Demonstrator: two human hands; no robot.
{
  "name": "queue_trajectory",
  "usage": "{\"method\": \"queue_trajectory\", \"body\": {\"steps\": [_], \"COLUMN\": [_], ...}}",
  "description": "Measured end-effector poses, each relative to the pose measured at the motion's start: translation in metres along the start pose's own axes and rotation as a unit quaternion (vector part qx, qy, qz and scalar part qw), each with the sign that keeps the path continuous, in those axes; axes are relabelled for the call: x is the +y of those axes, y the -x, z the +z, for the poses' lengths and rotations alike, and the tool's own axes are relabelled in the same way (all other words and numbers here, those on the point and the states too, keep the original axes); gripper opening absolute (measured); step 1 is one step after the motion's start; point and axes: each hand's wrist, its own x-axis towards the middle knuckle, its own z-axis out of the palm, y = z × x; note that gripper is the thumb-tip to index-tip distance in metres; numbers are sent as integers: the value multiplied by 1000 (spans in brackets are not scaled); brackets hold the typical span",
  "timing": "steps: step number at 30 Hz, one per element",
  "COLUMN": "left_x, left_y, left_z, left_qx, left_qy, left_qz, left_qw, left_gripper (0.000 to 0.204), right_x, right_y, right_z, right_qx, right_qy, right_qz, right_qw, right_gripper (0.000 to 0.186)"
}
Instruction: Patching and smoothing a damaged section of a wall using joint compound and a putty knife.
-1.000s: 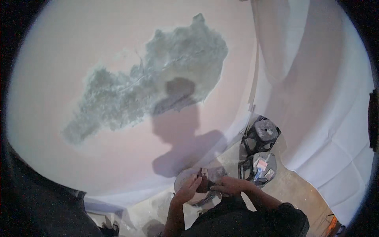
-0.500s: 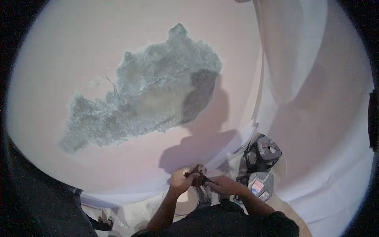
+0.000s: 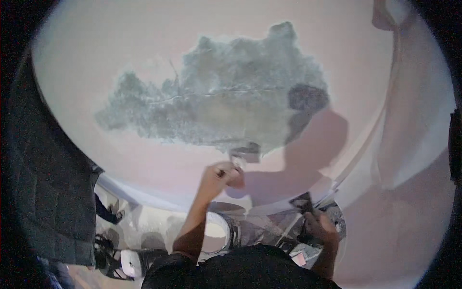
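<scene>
While my right hand (image 3: 323,224) has its fingers clamped on a dark scraper (image 3: 302,201) at four o'clock, slack grip could drop it; at six, my left hand (image 3: 218,178) pinches a blurred brown piece (image 3: 236,181); overreach could scuff the grey patch (image 3: 216,115), twelve o'clock.

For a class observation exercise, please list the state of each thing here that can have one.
Left hand: closed on a blurred object
Right hand: closed on a dark flat tool
Bucket: open, pale material inside
Grey patch: mottled, uneven-edged
Wall: pale pink around the patch, partly shadowed
</scene>
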Motion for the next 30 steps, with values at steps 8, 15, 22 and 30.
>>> {"method": "queue_trajectory", "body": {"steps": [8, 15, 22, 30], "left_x": [-15, -19, -7, -46], "left_y": [74, 120, 144, 150], "left_z": [34, 27, -81, -106], "left_qx": [-88, 31, 372, 316], "left_qy": [2, 121, 37, 70], "left_qz": [-91, -210, -50, -25], "left_qw": [992, 970, 926, 946], "left_gripper": [22, 16, 6, 14], "right_x": [-27, -9, -10, -33], "right_y": [-69, -88, -112, -115], "right_z": [65, 112, 73, 54], "right_qx": [-255, -311, -87, 12], "right_qy": [46, 7, -87, -87], "right_qz": [-171, -270, -82, -142], "right_qw": [951, 911, 989, 986], "right_gripper": [40, 37, 26, 26]}}
